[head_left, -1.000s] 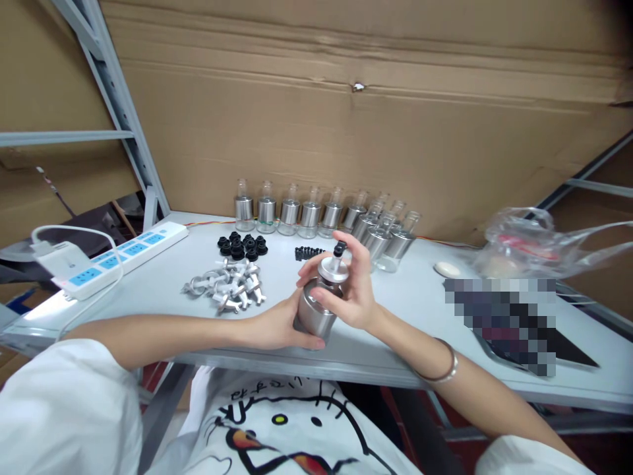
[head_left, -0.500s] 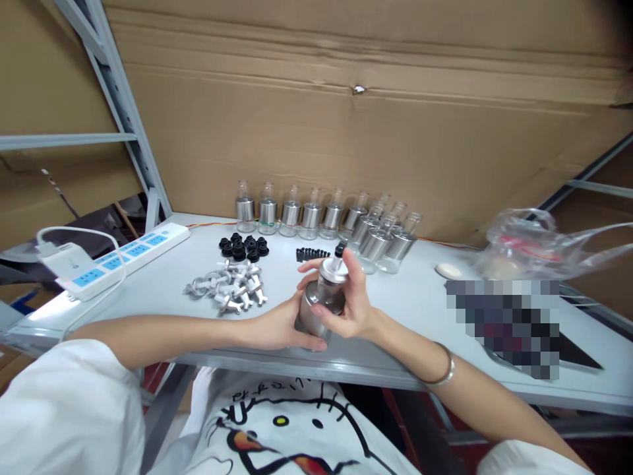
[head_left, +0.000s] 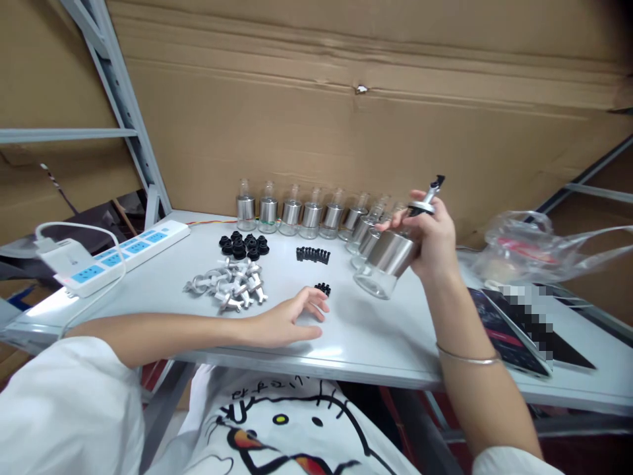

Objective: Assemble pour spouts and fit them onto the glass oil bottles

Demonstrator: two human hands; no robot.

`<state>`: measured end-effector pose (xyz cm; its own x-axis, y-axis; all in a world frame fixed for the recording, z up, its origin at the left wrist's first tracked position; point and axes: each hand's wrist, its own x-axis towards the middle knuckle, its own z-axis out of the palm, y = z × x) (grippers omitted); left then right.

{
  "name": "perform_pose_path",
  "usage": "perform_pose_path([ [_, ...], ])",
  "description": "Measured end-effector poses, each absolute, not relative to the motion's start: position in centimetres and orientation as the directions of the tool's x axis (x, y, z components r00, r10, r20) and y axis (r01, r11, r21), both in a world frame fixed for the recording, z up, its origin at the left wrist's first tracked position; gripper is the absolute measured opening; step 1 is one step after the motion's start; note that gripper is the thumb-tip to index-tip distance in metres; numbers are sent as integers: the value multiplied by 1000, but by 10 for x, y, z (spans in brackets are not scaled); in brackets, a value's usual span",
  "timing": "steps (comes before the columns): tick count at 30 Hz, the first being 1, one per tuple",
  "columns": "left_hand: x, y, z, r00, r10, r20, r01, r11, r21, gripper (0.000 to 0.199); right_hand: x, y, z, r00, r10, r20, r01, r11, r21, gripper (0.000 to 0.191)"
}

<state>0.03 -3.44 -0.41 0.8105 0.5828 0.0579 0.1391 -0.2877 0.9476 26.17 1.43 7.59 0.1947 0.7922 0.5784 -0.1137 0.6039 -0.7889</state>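
Observation:
My right hand (head_left: 435, 241) grips the neck of a glass bottle with a steel sleeve (head_left: 390, 254). The bottle is lifted off the table and tilted, its clear base toward the lower left. A silver pour spout (head_left: 433, 191) with a black tip stands in its mouth. My left hand (head_left: 289, 320) rests low over the table near its front edge, fingers apart and slightly curled, holding nothing. Just beyond its fingertips lies a small cluster of black pieces (head_left: 323, 289). To its left is a heap of silver pour spouts (head_left: 230, 285).
Several sleeved bottles without spouts (head_left: 311, 214) line the back. Black stoppers (head_left: 243, 247) and a row of small black caps (head_left: 313, 254) lie before them. A power strip (head_left: 128, 257) is at left; a plastic bag (head_left: 519, 247) and a tablet (head_left: 509, 330) are at right.
My right hand has carried the bottle up and to the right, tilting it. My left hand has let go of it and stays near the front edge. The small black cluster is now uncovered.

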Motion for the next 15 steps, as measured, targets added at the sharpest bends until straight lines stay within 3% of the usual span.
perform_pose_path([
  [3, 0, -34, -4, 814, 578, 60, 160, -323, 933, 37, 295, 27, 70, 327, 808, 491, -72, 539, -839, 19],
  [8, -1, -33, -4, 828, 556, 71, 164, -362, 918, 34, 324, 41, 58, 477, 705, 525, 79, 560, -825, 23],
  [12, -2, -34, -1, 828, 560, 40, 196, -355, 914, 32, 331, 51, 48, 485, 681, 549, 104, 579, -809, 26],
  [15, -1, -35, 2, 831, 556, 9, 237, -368, 899, 23, 335, 57, 43, 397, 722, 567, 85, 586, -806, 25],
])
